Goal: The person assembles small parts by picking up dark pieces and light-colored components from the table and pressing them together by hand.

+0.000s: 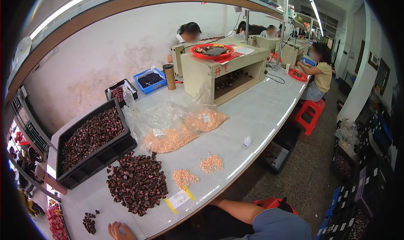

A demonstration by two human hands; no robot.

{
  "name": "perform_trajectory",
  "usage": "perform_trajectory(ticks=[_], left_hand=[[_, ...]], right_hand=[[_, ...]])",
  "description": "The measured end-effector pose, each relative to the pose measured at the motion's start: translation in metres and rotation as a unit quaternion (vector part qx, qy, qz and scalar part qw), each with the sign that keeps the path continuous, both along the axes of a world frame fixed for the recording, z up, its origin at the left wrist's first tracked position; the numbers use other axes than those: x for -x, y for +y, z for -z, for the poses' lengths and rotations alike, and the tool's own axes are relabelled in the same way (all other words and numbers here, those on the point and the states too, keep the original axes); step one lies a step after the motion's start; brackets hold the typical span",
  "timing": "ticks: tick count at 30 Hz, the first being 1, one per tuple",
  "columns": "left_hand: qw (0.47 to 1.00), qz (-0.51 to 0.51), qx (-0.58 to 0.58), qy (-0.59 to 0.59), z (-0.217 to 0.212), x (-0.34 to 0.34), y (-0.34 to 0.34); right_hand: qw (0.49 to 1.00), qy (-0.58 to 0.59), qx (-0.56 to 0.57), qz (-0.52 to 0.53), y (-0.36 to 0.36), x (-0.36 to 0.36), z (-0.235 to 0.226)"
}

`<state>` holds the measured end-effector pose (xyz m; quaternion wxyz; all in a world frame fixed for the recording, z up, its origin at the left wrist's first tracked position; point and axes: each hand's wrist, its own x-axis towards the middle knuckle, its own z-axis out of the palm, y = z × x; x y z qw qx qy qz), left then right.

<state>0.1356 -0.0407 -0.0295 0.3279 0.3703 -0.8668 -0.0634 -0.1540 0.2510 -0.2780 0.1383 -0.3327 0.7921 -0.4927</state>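
My left hand [121, 231] rests at the lower edge with its fingers a little apart and bent, and nothing shows in them. Beside it lies a small cluster of dark pieces [89, 223]. A large heap of dark brown pieces with pinkish-red sides [138, 183] spreads on the table beyond the hand. Right of the heap are two small piles of peach-coloured bits, one nearer [184, 179] and one farther [211, 164]. A white card [182, 201] with yellow tape at its ends holds a small clear round piece. My right hand is out of view.
A deep black crate [103, 158] of dark pieces stands at left. Clear bags of peach bits [170, 140] lie behind the piles. Farther back are a blue tray [160, 85], a brown tumbler [169, 76] and a beige box [202, 82]. Other people sit along the table.
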Motion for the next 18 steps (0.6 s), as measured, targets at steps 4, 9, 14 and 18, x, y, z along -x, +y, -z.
perform_trajectory(ticks=[4,9,14,18], left_hand=[[1.000,0.000,0.010,-0.001,0.001,-0.001,0.001],[0.999,0.014,0.033,0.005,0.000,-0.003,0.005],[1.000,-0.009,-0.008,0.011,0.022,-0.009,-0.007],[0.999,0.000,0.010,0.044,0.000,0.007,0.003]], right_hand=[[0.999,-0.040,0.027,0.013,0.008,-0.001,0.008],[0.992,-0.096,0.076,0.041,0.015,0.006,0.013],[0.980,-0.157,0.117,0.042,0.021,0.017,0.015],[0.966,-0.229,0.118,0.001,0.023,0.015,0.014]])
